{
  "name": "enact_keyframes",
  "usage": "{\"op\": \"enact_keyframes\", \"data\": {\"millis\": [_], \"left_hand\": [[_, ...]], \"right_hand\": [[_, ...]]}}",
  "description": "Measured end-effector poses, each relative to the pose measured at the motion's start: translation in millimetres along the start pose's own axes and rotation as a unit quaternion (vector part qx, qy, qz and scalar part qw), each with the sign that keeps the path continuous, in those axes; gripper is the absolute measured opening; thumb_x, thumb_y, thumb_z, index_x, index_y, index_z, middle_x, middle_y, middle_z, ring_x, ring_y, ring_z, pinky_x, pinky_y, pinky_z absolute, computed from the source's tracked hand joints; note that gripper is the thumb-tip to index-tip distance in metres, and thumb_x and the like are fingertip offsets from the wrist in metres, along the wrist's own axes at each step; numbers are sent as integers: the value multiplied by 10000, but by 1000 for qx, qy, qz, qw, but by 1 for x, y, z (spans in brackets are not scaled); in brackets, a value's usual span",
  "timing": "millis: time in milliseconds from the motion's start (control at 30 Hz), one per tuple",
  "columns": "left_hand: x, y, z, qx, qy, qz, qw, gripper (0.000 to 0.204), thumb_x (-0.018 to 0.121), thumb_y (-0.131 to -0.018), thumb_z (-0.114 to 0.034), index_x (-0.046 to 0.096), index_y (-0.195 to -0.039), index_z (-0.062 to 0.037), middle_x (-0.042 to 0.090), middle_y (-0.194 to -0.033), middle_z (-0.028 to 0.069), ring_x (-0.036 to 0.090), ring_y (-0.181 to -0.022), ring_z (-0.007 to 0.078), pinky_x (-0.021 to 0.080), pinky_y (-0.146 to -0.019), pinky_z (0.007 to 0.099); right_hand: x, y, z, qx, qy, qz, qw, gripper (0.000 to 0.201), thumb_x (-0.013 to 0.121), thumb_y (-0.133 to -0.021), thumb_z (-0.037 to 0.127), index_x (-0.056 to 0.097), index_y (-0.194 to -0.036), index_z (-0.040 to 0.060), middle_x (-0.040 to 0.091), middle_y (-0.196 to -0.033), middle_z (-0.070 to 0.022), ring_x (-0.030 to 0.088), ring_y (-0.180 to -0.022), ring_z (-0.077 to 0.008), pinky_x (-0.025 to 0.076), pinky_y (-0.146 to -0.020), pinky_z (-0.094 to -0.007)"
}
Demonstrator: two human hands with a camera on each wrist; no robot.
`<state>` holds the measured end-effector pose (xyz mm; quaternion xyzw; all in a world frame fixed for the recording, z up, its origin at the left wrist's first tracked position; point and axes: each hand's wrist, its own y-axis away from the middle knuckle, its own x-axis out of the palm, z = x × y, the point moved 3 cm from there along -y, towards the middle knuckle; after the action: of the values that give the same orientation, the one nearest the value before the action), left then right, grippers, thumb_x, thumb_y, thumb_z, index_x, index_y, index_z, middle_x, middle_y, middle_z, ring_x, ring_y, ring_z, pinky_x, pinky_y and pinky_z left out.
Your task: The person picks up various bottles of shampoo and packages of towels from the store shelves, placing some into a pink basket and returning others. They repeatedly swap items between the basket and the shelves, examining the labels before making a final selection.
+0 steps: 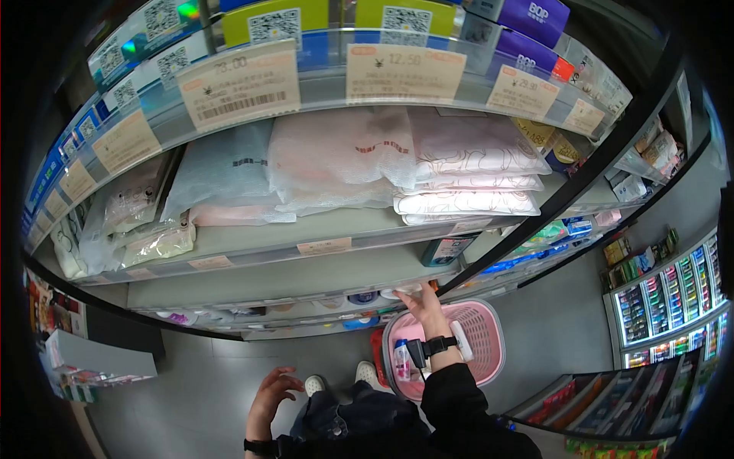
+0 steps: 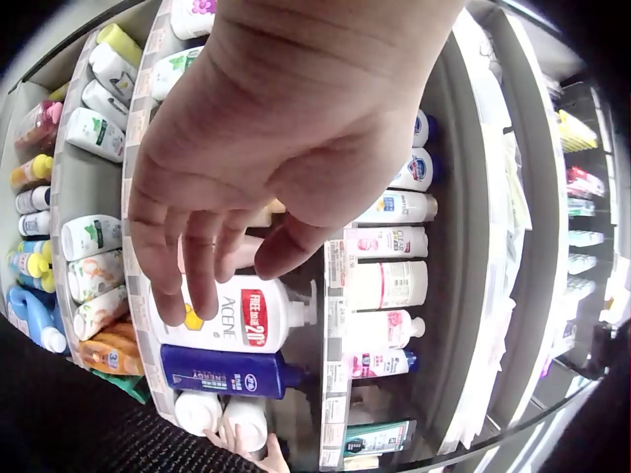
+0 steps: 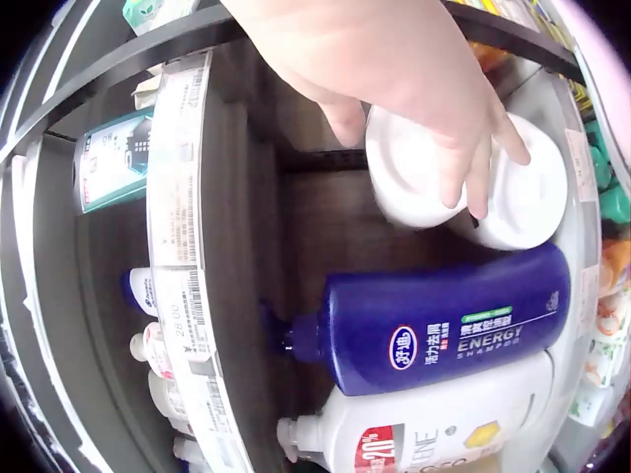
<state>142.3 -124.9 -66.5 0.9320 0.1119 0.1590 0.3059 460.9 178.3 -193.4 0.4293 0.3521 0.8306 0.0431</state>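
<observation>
The right hand (image 3: 394,74) reached into the low shelf, its fingers (image 3: 463,172) curled over a round white plastic jar (image 3: 414,168); a second white jar (image 3: 527,202) sat just beside, the dark blue shampoo bottle (image 3: 444,330) just below the fingertips. The left hand (image 2: 266,148) hung loose, fingers slack, holding nothing.

White jars (image 3: 463,182), 2 of them. Dark blue shampoo btl (image 3: 434,325), white text. White pump btl (image 2: 246,313) w/ red label patch. Pink basket (image 1: 478,336). Folded packs (image 1: 466,172) pale pink/white, wavy line pattern. Black sleeve (image 1: 459,398).
</observation>
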Motion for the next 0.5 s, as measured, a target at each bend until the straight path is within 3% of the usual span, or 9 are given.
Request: {"op": "enact_keyframes", "data": {"millis": [133,233,267,300,333,367,433,467,500], "left_hand": [[0,-5,-4,37,-38,-24,998,297,508,-862,-90,556,-1148,-28,674,-898,92,667,-848,210,480,-670,279],[-3,-10,-24,250,-138,-146,947,243,533,-829,0,604,-1057,-48,645,-893,81,628,-839,218,448,-662,292],[6,-7,-37,250,-141,-143,947,243,533,-829,0,604,-1057,-48,645,-893,81,628,-839,218,448,-662,292],[20,5,-63,328,-278,-220,876,290,538,-811,10,591,-1091,-41,622,-1002,119,596,-950,262,447,-750,332],[35,12,-84,395,-405,-290,772,338,543,-792,19,579,-1124,-34,599,-1110,158,565,-1060,306,445,-838,372],[43,6,-96,396,-407,-287,772,338,543,-792,19,579,-1124,-34,599,-1110,158,565,-1060,306,445,-838,372],[64,1,-117,469,-545,-346,602,532,567,-752,10,495,-1278,-24,430,-1367,225,370,-1297,415,319,-1044,501],[70,-7,-123,470,-547,-345,601,532,567,-752,10,495,-1278,-24,430,-1367,225,370,-1297,415,319,-1044,501],[76,-19,-128,449,-579,-335,593,619,576,-744,-1,426,-1344,-24,349,-1432,228,281,-1346,443,241,-1084,539]], "right_hand": [[-52,11,1,-8,61,-38,997,467,613,-890,165,406,-1273,-4,420,-1288,-306,555,-1092,-464,536,-902,-521],[-104,35,5,-48,166,-82,982,440,638,-858,157,456,-1235,24,527,-1160,-225,620,-976,-381,562,-800,-414],[-122,40,5,-85,237,-119,960,411,639,-849,155,486,-1212,37,579,-1089,-186,647,-913,-341,570,-740,-371],[-137,43,1,-86,233,-122,961,411,639,-849,155,486,-1212,37,579,-1089,-186,647,-913,-341,570,-740,-371],[-155,43,-5,-69,316,-161,932,393,641,-836,157,513,-1190,47,606,-1013,-146,651,-841,-302,561,-687,-355],[-173,42,-9,-51,396,-198,895,376,643,-823,159,540,-1169,57,633,-936,-107,654,-769,-264,552,-634,-340],[-206,34,-23,4,446,-165,879,354,643,-813,166,567,-1140,57,639,-903,-90,643,-729,-247,538,-597,-337],[-217,32,-33,59,497,-129,856,333,643,-803,173,595,-1112,56,645,-869,-72,631,-688,-230,523,-560,-334],[-225,34,-41,59,494,-127,858,333,643,-803,173,595,-1112,56,645,-869,-72,631,-688,-230,523,-560,-334]]}}
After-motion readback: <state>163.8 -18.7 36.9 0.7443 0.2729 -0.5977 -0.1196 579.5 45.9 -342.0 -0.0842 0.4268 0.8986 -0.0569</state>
